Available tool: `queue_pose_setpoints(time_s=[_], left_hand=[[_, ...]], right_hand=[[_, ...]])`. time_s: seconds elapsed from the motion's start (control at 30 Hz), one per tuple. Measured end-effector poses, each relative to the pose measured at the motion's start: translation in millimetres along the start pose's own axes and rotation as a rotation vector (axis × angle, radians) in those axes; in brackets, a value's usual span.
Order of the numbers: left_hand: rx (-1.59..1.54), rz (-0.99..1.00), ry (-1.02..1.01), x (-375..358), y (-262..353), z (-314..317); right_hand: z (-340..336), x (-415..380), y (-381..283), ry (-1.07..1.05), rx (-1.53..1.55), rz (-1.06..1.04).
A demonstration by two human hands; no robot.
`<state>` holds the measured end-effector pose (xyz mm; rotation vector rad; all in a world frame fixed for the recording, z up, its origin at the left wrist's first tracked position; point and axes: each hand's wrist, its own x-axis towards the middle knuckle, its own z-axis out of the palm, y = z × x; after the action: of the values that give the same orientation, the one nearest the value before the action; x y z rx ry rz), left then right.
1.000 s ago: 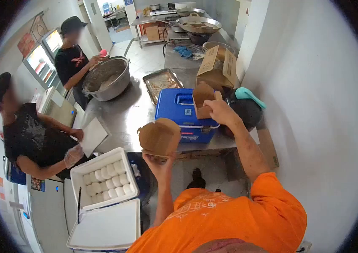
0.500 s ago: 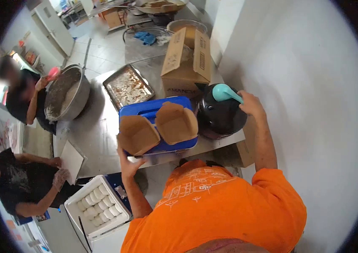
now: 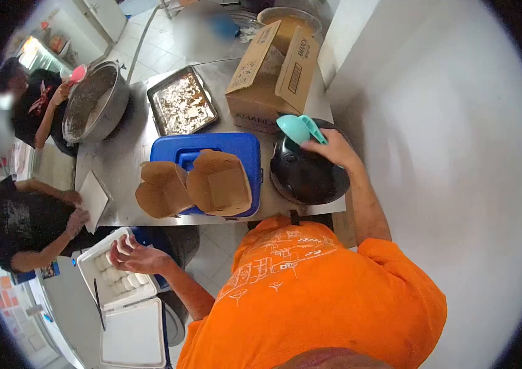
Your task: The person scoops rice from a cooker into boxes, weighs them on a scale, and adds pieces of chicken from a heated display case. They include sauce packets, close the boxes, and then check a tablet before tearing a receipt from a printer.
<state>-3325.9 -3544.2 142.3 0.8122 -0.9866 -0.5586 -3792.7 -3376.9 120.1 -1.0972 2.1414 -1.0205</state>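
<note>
My right hand (image 3: pixel 334 147) grips the handle of a turquoise ladle (image 3: pixel 294 129), held over a large black pot (image 3: pixel 307 175). Fingers apart and holding nothing, my left hand (image 3: pixel 141 255) is above a white cooler (image 3: pixel 110 298) with several round white pieces (image 3: pixel 110 277) in it. Two open cardboard food boxes (image 3: pixel 221 184) stand side by side on a blue lid (image 3: pixel 245 147) at the table's front edge.
Behind the blue lid lie a metal tray (image 3: pixel 182 101) and an open carton (image 3: pixel 258 104). At the left, one person holds a pink scoop (image 3: pixel 78 74) by a big metal pot (image 3: pixel 104 114); another person's hands touch a white board (image 3: pixel 94 200).
My left hand has left the blue lid and moved left over the cooler. The ladle has turned and moved left over the black pot with my right hand. The view has shifted.
</note>
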Motion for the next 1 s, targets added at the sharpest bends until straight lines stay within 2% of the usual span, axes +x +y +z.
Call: queue_pose_setpoints(time_s=[0.03,0.13,0.23,0.3,0.33,0.43,0.63,0.73,0.8,0.83,0.87,0.9,0.97,1.0], left_hand=[[0.014,-0.01,0.002,-7.5,3.6,2.2],[-0.011,-0.013,0.015,-28.4,15.0,2.4],[0.003,-0.016,0.033,-49.7,31.2,0.6],[0.047,-0.004,0.027,-61.4,41.0,-5.4],[0.029,-0.007,0.062,-69.6,43.5,-6.3],[0.06,-0.028,0.056,-90.9,45.3,-22.5],[0.085,-0.017,0.068,-113.4,68.8,-6.0],[0.104,0.007,0.041,-114.9,73.7,3.0],[0.125,0.019,0.023,-117.9,71.0,2.9],[0.148,0.034,-0.019,-121.6,71.9,4.0],[0.165,0.048,-0.064,-125.4,72.5,8.9],[0.175,0.065,-0.109,-128.7,71.5,17.1],[0.081,0.101,-0.319,-140.9,78.5,36.4],[0.05,0.096,-0.423,-149.5,81.0,44.1]], right_hand=[[3.4,-1.0,-15.5,0.008,-0.108,-0.149],[13.6,24.9,2.5,-0.072,-0.236,0.0],[12.7,36.5,-16.0,-0.302,-0.119,0.166],[12.4,44.1,-22.0,-0.484,-0.246,0.161],[13.6,47.6,-22.6,-0.576,-0.312,0.158],[19.8,56.1,-13.9,-0.695,-0.337,-0.046],[20.4,47.1,1.0,-0.585,-0.319,-0.128],[-7.0,29.4,-12.0,-0.527,-0.231,-0.099],[-46.3,21.5,-14.2,-0.398,-0.097,-0.072],[-61.6,7.5,4.7,-0.073,0.031,-0.127],[-95.2,13.9,33.1,-0.175,0.008,-0.068],[-128.4,0.1,18.7,-0.2,0.021,0.062],[-171.2,-12.1,80.0,0.023,0.179,0.186],[-185.1,-18.1,100.4,0.148,0.408,0.247]])
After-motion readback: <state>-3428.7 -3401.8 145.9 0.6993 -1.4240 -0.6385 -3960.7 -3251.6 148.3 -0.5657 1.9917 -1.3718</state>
